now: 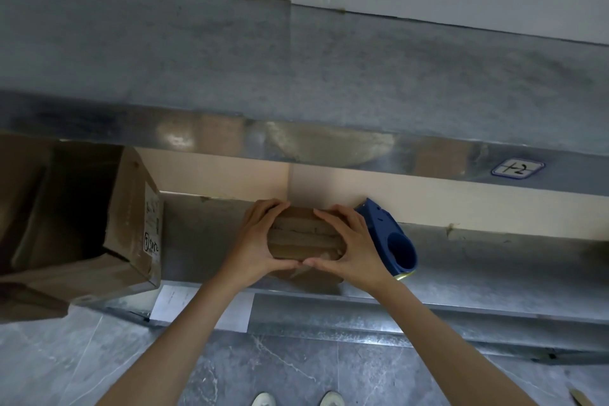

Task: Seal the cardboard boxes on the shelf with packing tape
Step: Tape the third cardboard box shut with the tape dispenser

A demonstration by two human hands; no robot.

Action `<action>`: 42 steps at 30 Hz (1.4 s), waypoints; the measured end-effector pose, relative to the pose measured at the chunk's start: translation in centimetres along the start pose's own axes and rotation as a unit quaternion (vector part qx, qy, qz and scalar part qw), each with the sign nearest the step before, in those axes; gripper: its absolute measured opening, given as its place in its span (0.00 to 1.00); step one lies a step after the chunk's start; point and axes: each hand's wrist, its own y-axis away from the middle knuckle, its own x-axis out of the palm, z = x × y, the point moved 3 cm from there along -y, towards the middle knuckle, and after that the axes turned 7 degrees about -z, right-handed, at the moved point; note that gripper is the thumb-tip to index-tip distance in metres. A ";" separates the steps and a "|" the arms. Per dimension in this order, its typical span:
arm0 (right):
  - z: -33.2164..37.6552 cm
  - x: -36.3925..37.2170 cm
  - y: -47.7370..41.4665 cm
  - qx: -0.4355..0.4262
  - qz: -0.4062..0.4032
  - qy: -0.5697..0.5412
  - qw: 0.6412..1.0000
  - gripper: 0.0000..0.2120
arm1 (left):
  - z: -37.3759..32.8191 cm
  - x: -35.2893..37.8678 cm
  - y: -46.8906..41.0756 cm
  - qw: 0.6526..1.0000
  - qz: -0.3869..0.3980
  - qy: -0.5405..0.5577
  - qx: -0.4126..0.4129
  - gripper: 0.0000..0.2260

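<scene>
Small cardboard box (306,237): centre of the frame, on the lower metal shelf (494,247), close to its front edge.
Left hand (260,241): clamped on the box's left end, fingers curled over the far edge and thumb along the near edge.
Right hand (349,241): clamped on the right end the same way; the two thumb tips meet at the near edge.
Tape dispenser (392,241): blue, lying on the shelf just right of the right hand, touching or nearly touching it; neither hand holds it.
Box top: lengthwise bands run across it, probably tape already laid; too blurred to tell whether the seam is fully covered.
Weight: likely light, as it is small enough for two hands to span.
Stiffness: corrugated walls, firm at the corners, but the flaps would give under a thumb.
Surface: dry card grips well; taped strips would be slicker.
Where to hold: by the two short ends, leaving the seam clear for pressing down.
Large cardboard box (125,224): left of the frame, flaps open and apparently unsealed, overhanging the shelf front.
</scene>
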 end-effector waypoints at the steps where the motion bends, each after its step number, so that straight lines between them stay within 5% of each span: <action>1: 0.1 0.0 0.0 0.002 0.002 -0.001 1.000 0.41 | -0.1 -0.1 0.0 1.000 0.006 -0.003 -0.001 0.47; 8: 1.2 -0.7 0.0 -0.064 0.028 0.109 0.992 0.44 | -0.8 -1.2 0.0 0.996 0.055 -0.062 0.028 0.50; 15: 1.4 -0.2 0.0 -0.166 0.092 0.163 0.968 0.28 | -0.4 -1.6 0.6 0.980 0.099 -0.147 0.088 0.42; 27: 0.8 0.2 0.0 -0.214 0.112 0.254 0.936 0.24 | -0.2 -1.4 0.9 0.986 0.092 -0.114 0.078 0.41; 33: 1.2 -0.1 -0.1 -0.192 0.110 0.236 0.946 0.25 | -0.3 -1.4 0.8 0.990 0.091 -0.084 0.063 0.42; 37: 1.5 -0.5 -0.3 -0.089 0.071 0.085 0.990 0.26 | -0.4 -1.4 0.5 0.995 0.099 0.004 -0.027 0.45; 42: 1.6 0.1 -1.9 0.031 -0.052 0.040 0.997 0.25 | -1.2 -1.1 -0.6 0.995 -0.002 0.037 -0.089 0.29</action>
